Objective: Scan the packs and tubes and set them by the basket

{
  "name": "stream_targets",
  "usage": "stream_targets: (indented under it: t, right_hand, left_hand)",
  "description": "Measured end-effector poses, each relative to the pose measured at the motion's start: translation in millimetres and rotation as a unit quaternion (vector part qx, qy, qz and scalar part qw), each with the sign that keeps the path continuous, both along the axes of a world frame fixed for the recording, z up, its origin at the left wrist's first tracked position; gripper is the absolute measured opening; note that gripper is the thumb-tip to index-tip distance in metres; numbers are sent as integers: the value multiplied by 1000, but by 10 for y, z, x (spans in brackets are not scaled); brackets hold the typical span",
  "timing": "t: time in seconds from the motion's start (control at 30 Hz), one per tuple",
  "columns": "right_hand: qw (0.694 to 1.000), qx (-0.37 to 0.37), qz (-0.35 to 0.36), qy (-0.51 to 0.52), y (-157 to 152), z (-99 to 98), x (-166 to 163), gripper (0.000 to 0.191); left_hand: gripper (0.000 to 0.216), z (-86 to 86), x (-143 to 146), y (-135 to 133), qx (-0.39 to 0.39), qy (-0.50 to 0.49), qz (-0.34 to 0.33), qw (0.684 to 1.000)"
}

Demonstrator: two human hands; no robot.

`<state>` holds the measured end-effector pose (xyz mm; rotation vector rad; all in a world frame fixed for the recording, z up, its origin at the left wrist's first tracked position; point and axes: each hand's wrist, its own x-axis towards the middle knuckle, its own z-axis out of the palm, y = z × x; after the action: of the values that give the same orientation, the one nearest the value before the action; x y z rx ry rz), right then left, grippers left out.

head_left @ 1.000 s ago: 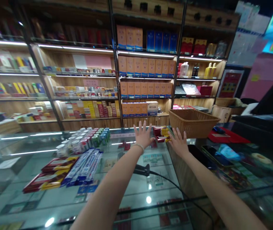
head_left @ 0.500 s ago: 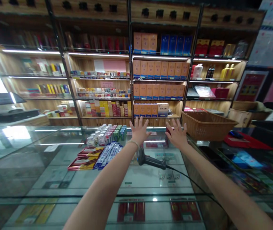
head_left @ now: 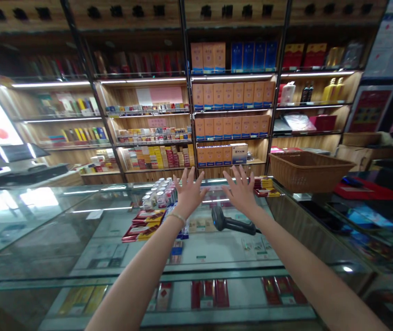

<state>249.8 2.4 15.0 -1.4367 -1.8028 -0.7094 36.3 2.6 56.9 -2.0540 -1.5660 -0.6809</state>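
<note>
Both my hands reach forward over the glass counter [head_left: 196, 250], fingers spread and holding nothing. My left hand [head_left: 188, 193] is nearest the cans [head_left: 160, 195], which stand in rows just left of it. Below its wrist lie red-and-yellow snack packs [head_left: 144, 225] and blue-and-white packs [head_left: 184, 230], partly hidden by my forearm. My right hand [head_left: 241, 191] hangs beside a small stack of red-and-yellow packs [head_left: 268, 186]. Between my forearms a black barcode scanner [head_left: 233, 223] lies on the glass, its cable mostly behind my right arm.
A brown wicker basket [head_left: 310, 170] stands at the counter's right, near a red mat [head_left: 369, 188] and a phone-like dark device [head_left: 320, 216]. Shelves with orange boxes [head_left: 233, 126] line the back wall. A monitor [head_left: 20, 151] sits at far left.
The view has swung, so the counter goods appear shifted to the right. My hands stay spread and now appear slightly further left. The red-and-yellow stack beside my right hand has come into view.
</note>
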Motion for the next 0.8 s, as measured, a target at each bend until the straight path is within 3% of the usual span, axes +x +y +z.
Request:
stream_targets:
  t: [0.33,0.8]
  right_hand:
    - [999,-31,-2,12,-161,-121,-279,53]
    - [996,-56,63,-6,-327,-259,-875,52]
  left_hand:
    - [54,-103,-443,-140,-5,3,12,1000]
    - [44,-185,-1366,-434,5,31,60,998]
